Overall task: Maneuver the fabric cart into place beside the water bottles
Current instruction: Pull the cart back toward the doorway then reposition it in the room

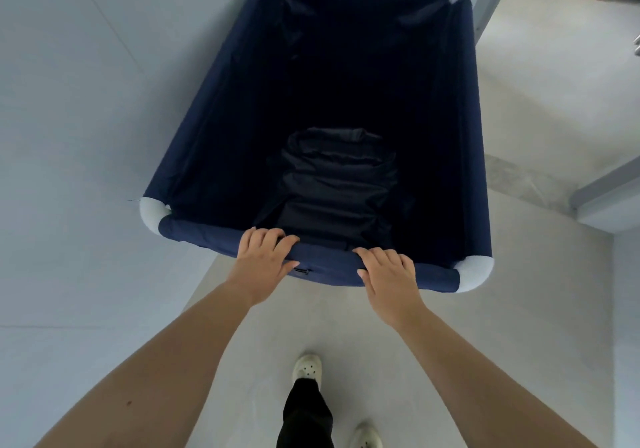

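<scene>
A deep fabric cart [207,101] in navy blue with white rounded corners fills the middle of the head view, seen from above. Dark folded fabric [332,177] lies at its bottom near my side. My left hand [265,257] grips the cart's near rim, fingers curled over the edge. Just to its right on the same rim, my right hand [388,274] holds on the same way. No water bottles are in view.
A pale wall [69,136] runs along the cart's left side. A grey door frame [491,1] stands at the cart's far right corner, and another grey edge [602,195] juts in at right. Light floor [536,101] opens to the right. My feet in white clogs [306,369] are below.
</scene>
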The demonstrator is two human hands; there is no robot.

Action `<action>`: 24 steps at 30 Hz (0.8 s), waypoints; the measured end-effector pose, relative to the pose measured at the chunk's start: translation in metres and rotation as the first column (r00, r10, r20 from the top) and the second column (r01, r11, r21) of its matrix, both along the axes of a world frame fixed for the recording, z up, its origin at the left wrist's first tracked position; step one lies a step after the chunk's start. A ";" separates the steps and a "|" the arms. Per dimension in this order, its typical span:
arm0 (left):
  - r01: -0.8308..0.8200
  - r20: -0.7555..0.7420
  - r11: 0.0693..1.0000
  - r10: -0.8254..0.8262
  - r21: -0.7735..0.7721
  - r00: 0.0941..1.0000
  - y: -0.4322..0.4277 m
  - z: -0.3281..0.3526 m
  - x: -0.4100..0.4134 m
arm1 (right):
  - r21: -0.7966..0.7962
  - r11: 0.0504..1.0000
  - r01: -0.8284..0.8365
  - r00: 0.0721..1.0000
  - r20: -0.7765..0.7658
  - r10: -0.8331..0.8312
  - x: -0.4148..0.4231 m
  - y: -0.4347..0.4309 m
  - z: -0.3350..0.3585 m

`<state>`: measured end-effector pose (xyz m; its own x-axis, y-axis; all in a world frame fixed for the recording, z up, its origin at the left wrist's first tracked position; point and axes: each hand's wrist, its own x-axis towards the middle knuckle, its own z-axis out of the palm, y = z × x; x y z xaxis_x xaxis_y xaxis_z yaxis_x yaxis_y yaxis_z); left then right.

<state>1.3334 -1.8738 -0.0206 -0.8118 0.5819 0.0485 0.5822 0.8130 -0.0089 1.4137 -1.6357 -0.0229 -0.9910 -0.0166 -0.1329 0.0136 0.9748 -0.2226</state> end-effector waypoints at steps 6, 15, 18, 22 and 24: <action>0.056 0.002 0.998 -0.056 -0.014 0.998 -0.012 0.002 -0.010 | -0.017 0.999 0.051 0.998 0.037 -0.051 -0.004 -0.011 0.003; 0.131 0.027 0.991 -0.131 -0.018 0.991 -0.028 0.005 -0.037 | -0.060 0.992 0.114 0.993 0.048 -0.111 -0.015 -0.033 0.006; 0.136 0.079 0.989 -0.132 -0.053 0.988 -0.032 0.008 -0.048 | -0.104 0.986 0.134 0.990 0.045 -0.130 -0.020 -0.040 0.006; 0.116 0.153 0.988 -0.100 -0.105 0.983 -0.030 0.009 -0.060 | -0.154 0.977 0.150 0.985 0.106 -0.135 -0.029 -0.041 0.007; 0.082 0.202 0.984 -0.049 -0.157 0.978 -0.025 0.012 -0.063 | -0.232 0.968 0.098 0.990 0.124 -0.071 -0.031 -0.036 0.009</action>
<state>1.2702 -1.8986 -0.0083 -0.7557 0.6210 -0.2080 0.6378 0.7699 -0.0189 1.3827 -1.6717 -0.0143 -0.9688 0.0218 -0.2470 0.1319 0.8888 -0.4390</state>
